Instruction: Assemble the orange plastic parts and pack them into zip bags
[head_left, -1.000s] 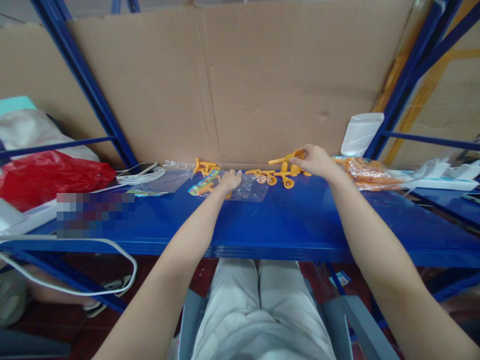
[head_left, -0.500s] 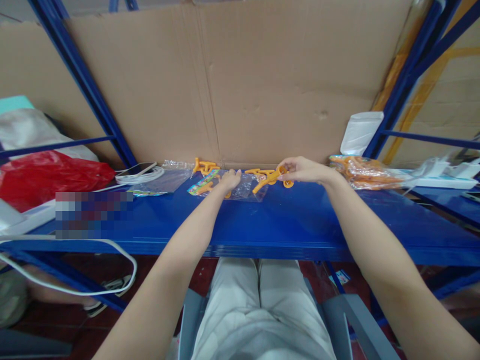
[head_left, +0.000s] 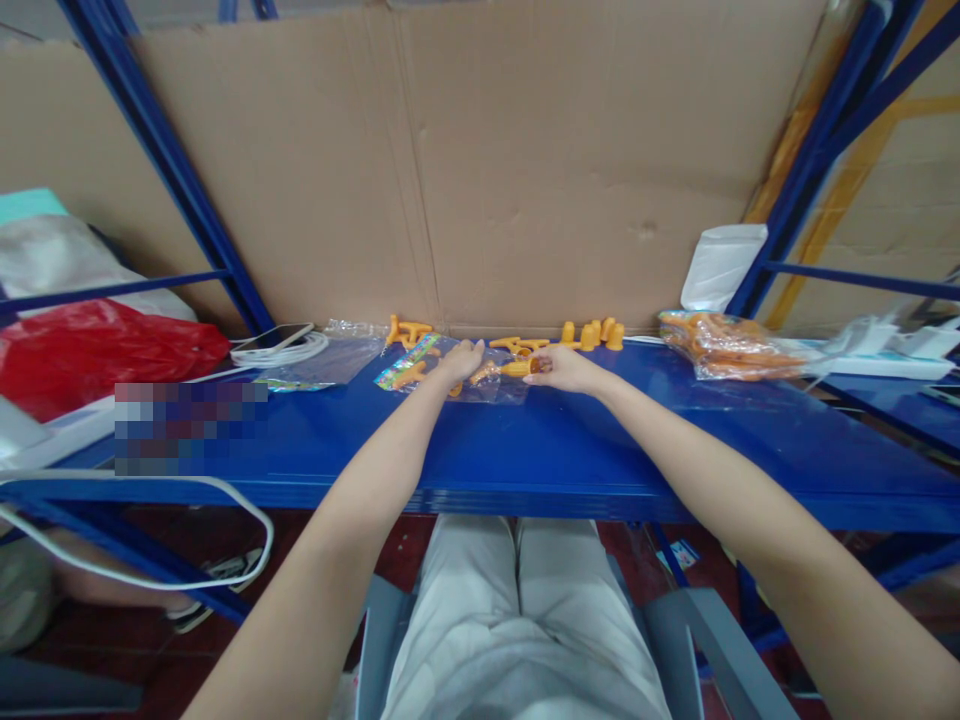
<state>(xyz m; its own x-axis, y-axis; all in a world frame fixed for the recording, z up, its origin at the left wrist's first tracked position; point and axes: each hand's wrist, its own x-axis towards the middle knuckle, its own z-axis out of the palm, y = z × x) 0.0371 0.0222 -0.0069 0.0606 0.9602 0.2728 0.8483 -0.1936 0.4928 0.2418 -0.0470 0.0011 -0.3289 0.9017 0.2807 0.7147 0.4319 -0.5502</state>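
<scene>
A clear plastic bag (head_left: 510, 392) with a colourful printed header lies on the blue shelf, orange-yellow plastic pieces (head_left: 409, 376) showing inside it. My left hand (head_left: 461, 362) is closed on the bag's upper side. In my right hand (head_left: 561, 369) is an orange-yellow ribbed plastic piece (head_left: 519, 369), held at the right end of the bag; my fingers partly hide it. Just behind lie orange-yellow Y-shaped pieces (head_left: 517, 345). Several small orange-yellow cups (head_left: 615, 336) stand to the right of them. More branched pieces (head_left: 409, 330) lie behind the bag on the left.
A bag packed with orange pieces (head_left: 724, 345) and a white power strip (head_left: 877, 362) are on the right. To the left are a flat clear bag (head_left: 345, 360), coiled white cable (head_left: 289, 350), a phone and a red plastic bag (head_left: 105, 350). Cardboard (head_left: 525, 170) walls the back.
My right hand has moved left to the bag's end. The branched piece it held is no longer in it; a ribbed piece is there now. The standing cups have come into view.
</scene>
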